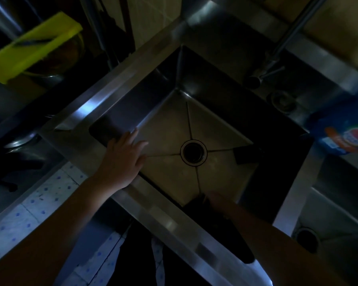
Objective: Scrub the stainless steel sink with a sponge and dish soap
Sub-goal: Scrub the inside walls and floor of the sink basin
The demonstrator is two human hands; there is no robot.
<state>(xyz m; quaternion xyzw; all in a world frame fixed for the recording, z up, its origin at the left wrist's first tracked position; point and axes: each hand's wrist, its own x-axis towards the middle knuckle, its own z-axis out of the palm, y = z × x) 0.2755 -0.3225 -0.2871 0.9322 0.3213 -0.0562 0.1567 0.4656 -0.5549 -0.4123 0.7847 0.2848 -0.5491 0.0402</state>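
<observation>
no suds show in the sink (165, 129), so scrubbing looks barely begun: left hand (124, 159) spread over the left rim, right hand (215, 201) low at the near wall, its grip too dark to tell, a dark pad (244, 154), perhaps the sponge, right of the drain (193, 152).

The left forearm (70, 213), at lower left of the frame, and the right forearm (277, 234), at lower right, are bare, with skin showing to the frame's edge. The left hand (122, 159) is ungloved. The right hand (216, 201) is dim in shadow. Dark clothing (141, 254) shows at bottom centre, its kind unclear.
</observation>
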